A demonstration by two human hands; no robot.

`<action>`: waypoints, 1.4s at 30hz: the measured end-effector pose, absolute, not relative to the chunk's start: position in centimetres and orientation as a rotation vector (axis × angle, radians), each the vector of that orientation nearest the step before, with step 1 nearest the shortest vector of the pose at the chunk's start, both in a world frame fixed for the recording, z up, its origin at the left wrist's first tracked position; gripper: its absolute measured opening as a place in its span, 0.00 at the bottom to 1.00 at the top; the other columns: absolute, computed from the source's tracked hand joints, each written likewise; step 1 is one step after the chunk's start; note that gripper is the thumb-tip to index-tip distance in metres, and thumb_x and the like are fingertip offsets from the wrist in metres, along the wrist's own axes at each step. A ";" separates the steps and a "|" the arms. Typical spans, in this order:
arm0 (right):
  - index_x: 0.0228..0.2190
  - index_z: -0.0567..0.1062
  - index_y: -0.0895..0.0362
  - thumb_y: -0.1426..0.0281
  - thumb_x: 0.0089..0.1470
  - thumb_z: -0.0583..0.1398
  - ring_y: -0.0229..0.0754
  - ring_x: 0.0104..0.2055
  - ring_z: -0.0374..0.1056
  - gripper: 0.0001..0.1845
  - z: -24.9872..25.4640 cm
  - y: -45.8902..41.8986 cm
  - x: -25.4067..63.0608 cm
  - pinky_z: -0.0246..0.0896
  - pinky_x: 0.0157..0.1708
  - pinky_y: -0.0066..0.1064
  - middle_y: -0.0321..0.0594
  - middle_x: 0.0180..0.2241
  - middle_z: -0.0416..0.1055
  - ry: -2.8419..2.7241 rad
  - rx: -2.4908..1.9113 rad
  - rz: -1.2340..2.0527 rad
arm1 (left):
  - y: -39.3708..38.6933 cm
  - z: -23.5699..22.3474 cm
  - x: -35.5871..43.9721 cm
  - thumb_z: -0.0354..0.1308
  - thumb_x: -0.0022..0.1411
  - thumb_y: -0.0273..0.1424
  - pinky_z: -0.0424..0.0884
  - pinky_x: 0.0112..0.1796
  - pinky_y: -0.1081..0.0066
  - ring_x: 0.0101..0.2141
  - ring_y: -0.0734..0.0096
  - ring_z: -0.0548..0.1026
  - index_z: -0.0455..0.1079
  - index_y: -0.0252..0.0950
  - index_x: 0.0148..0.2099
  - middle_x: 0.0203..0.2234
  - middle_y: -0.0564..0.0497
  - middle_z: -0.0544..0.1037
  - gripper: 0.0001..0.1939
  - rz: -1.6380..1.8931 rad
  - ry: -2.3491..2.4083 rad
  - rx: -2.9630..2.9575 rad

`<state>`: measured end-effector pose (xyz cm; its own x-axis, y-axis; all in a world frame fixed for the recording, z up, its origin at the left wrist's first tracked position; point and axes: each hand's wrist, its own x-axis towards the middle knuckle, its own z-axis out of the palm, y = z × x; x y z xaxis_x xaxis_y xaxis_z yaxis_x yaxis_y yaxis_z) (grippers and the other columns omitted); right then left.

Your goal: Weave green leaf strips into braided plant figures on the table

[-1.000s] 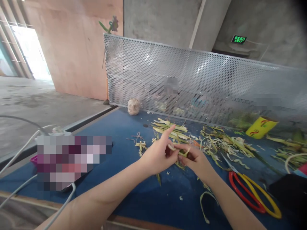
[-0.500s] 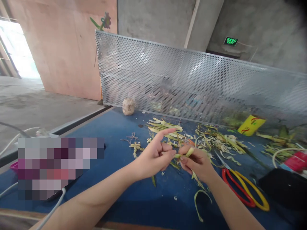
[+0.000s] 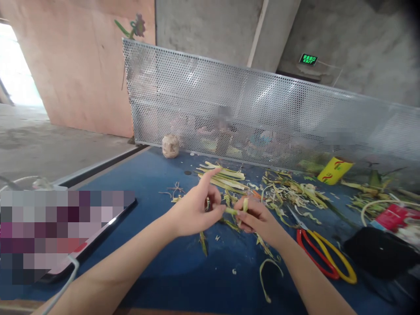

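Observation:
My left hand (image 3: pixel 196 211) pinches one end of a pale green plant strip (image 3: pixel 231 211) between the thumb and curled fingers, its index finger pointing up and away. On the other end my right hand (image 3: pixel 259 220) is closed, fingertips pressed together, with a short piece of the strip standing up above them. Just beyond the hands lies a bundle of flat, pale green strips (image 3: pixel 226 177). Thin shavings and peelings (image 3: pixel 298 192) are scattered to the right of it. Scissors with one red and one yellow handle (image 3: pixel 323 256) rest to the right of my right forearm.
A perforated metal panel (image 3: pixel 197 100) closes off the far side of the blue table (image 3: pixel 210 284). Before it stand a whitish ball-shaped object (image 3: pixel 170 146) and a yellow roll (image 3: pixel 334 170). A blurred-out device with a white cable (image 3: pixel 74 267) lies left, a black object (image 3: pixel 380 251) right.
My hands have drawn slightly apart, showing more of the strip between them. The whole scene sits a little further left as the camera turned right.

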<state>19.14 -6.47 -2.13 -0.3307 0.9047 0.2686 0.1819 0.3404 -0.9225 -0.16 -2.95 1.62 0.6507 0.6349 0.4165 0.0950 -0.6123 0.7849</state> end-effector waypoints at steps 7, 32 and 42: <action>0.25 0.66 0.56 0.72 0.50 0.54 0.38 0.26 0.60 0.04 -1.9 -7.1 17.7 0.51 0.24 0.28 0.37 0.24 0.63 -2.168 -1.258 0.108 | -3.6 1.3 0.6 0.51 0.57 0.38 0.63 0.29 0.72 0.26 0.72 0.66 0.40 0.31 0.61 0.24 0.53 0.67 0.35 0.950 0.557 2.509; 0.27 0.68 0.57 0.73 0.49 0.55 0.40 0.28 0.65 0.02 -2.5 -6.9 18.4 0.55 0.25 0.27 0.39 0.27 0.68 -2.401 -1.312 -0.066 | -3.5 -0.7 1.3 0.44 0.61 0.27 0.66 0.29 0.72 0.32 0.66 0.70 0.32 0.33 0.63 0.30 0.47 0.74 0.32 0.759 0.449 2.938; 0.27 0.68 0.58 0.67 0.57 0.48 0.37 0.27 0.63 0.13 -1.9 -6.7 18.4 0.51 0.24 0.26 0.38 0.26 0.68 -2.507 -1.136 -0.213 | -3.7 0.4 0.6 0.43 0.61 0.25 0.63 0.24 0.80 0.21 0.79 0.63 0.26 0.38 0.63 0.20 0.58 0.65 0.34 0.671 0.420 2.423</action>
<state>18.42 -6.73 -1.93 -0.6018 0.6919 0.3989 0.7493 0.6620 -0.0179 0.63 -3.72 0.38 0.8236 0.4336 0.3655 0.1394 -0.7796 0.6106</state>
